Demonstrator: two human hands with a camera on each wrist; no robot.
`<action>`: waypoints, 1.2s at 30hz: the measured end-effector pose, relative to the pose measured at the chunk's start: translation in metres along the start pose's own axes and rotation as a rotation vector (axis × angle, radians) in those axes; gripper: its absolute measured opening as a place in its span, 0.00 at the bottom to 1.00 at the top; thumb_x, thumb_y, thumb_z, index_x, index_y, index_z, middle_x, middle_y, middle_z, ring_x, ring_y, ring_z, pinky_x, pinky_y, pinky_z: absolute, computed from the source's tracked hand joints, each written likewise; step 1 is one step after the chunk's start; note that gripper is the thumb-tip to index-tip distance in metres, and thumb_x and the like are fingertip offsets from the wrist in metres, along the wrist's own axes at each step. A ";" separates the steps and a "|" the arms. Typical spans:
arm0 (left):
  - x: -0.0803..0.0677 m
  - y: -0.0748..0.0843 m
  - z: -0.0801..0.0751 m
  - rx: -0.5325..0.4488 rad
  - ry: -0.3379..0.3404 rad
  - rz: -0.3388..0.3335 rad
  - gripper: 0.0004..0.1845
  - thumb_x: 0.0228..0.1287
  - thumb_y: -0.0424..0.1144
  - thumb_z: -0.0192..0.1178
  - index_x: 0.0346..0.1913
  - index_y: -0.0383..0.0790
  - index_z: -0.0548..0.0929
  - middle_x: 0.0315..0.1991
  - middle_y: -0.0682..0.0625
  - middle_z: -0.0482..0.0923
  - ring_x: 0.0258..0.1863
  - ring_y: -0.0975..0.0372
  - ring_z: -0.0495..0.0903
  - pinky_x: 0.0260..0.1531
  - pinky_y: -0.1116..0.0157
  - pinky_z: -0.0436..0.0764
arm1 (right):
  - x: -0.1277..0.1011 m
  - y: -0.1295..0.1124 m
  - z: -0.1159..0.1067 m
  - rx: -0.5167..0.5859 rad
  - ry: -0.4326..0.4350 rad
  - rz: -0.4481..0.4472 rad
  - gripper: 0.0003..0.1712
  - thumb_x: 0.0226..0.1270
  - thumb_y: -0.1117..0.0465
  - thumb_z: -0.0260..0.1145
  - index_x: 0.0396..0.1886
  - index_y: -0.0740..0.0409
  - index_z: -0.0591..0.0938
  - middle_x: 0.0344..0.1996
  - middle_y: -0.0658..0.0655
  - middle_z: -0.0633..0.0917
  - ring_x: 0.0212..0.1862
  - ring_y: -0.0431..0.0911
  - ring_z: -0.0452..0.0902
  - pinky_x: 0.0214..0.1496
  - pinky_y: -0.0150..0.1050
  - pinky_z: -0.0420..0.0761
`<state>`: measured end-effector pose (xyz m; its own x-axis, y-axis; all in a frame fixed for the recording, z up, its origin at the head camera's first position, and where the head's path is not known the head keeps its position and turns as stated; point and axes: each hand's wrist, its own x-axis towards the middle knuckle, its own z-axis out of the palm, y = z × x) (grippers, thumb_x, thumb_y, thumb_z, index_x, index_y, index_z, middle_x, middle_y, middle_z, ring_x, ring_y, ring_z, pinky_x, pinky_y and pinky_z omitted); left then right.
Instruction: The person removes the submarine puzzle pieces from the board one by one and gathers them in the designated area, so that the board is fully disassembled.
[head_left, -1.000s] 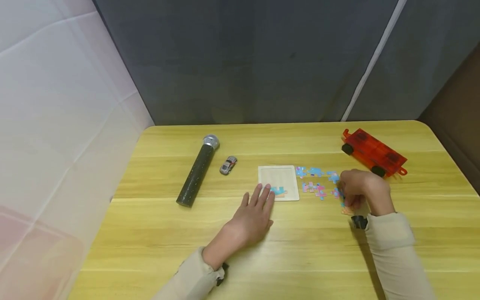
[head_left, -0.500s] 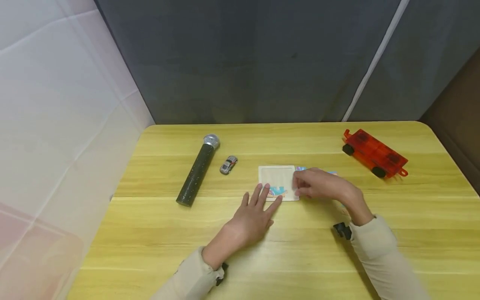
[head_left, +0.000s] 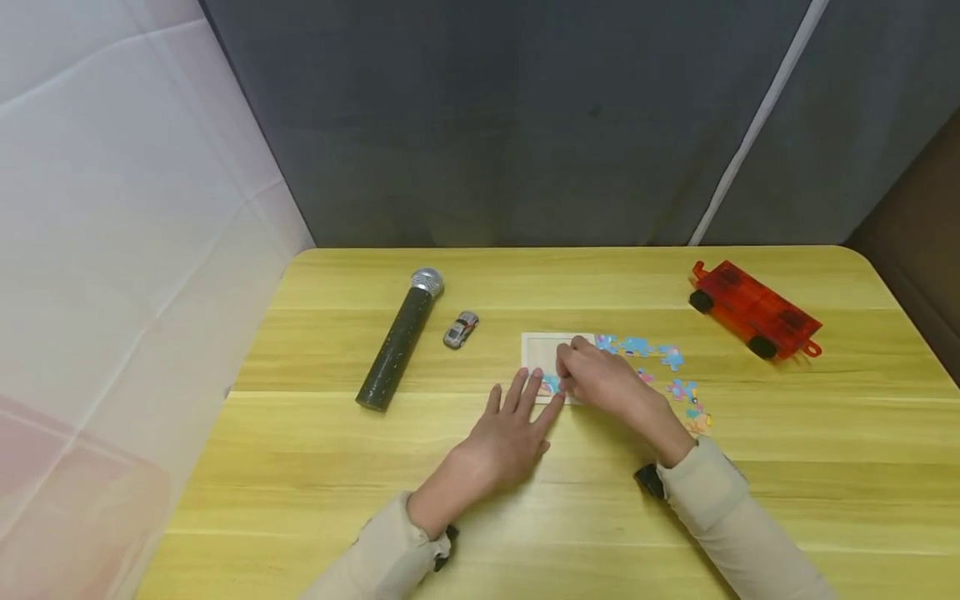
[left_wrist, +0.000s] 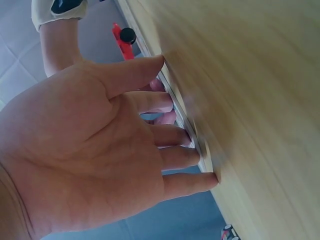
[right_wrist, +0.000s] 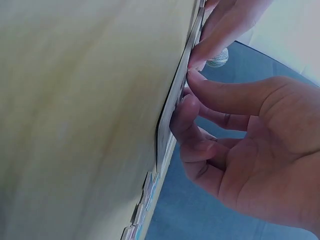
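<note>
Change: I see the right hand (head_left: 600,383) has come across from the loose pieces (head_left: 660,371) to the puzzle tray (head_left: 542,352) within the last second; it now sits over the tray's near right part.
Meaning: I judge a piece is being set into the tray next to the blue one already seated at its near edge (head_left: 551,383); the piece itself is hidden under the fingers, so I cannot tell whether it is in.
Right fingers: curled, tips pressed down on the tray surface (right_wrist: 192,107) in the right wrist view; whether they pinch a piece I cannot tell.
Left hand: the left hand (head_left: 510,433) has not moved; it lies flat on the counter (head_left: 337,467), fingers (left_wrist: 185,182) straight and slightly spread, tips against the tray's near left edge, steadying it.
Tray: one, middle of the counter, between the two hands.
Loose pieces: about seven or eight visible, scattered just right of the tray; some are hidden by the right hand.
Microphone: one, dark with a silver head (head_left: 397,337), well left of the tray.
Small grey car: one (head_left: 461,329), between microphone and tray.
Red toy vehicle: one (head_left: 753,310), far right of the counter.
</note>
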<state>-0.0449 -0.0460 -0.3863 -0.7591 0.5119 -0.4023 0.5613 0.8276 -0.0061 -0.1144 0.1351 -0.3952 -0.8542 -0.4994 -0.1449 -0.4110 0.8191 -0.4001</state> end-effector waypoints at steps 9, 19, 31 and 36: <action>-0.001 0.001 -0.001 0.006 -0.011 -0.004 0.37 0.89 0.55 0.48 0.91 0.52 0.51 0.91 0.36 0.41 0.91 0.45 0.42 0.86 0.43 0.60 | 0.002 0.006 -0.002 0.080 0.021 -0.056 0.09 0.74 0.70 0.73 0.37 0.59 0.80 0.33 0.54 0.83 0.33 0.44 0.75 0.36 0.38 0.81; -0.002 0.001 0.000 0.027 0.005 -0.007 0.38 0.88 0.57 0.49 0.91 0.51 0.53 0.90 0.34 0.44 0.91 0.44 0.44 0.85 0.43 0.61 | 0.001 0.024 -0.023 0.302 -0.007 -0.082 0.09 0.75 0.71 0.73 0.35 0.60 0.80 0.28 0.53 0.84 0.29 0.41 0.72 0.35 0.35 0.75; -0.005 0.000 0.003 -0.001 0.028 -0.004 0.38 0.89 0.56 0.49 0.91 0.49 0.54 0.90 0.33 0.44 0.90 0.43 0.46 0.85 0.42 0.61 | -0.037 0.061 -0.060 0.452 -0.430 0.025 0.14 0.76 0.78 0.64 0.30 0.60 0.78 0.20 0.51 0.78 0.20 0.43 0.73 0.26 0.34 0.75; -0.006 -0.001 0.003 -0.002 0.020 -0.006 0.38 0.89 0.56 0.48 0.91 0.49 0.53 0.90 0.33 0.43 0.90 0.43 0.45 0.85 0.42 0.60 | -0.043 0.059 -0.057 0.326 -0.442 0.194 0.16 0.73 0.80 0.60 0.27 0.60 0.80 0.16 0.52 0.78 0.18 0.42 0.74 0.23 0.33 0.74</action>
<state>-0.0402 -0.0503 -0.3867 -0.7688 0.5114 -0.3841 0.5561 0.8311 -0.0065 -0.1204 0.2210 -0.3605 -0.6613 -0.4764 -0.5795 -0.0807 0.8131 -0.5765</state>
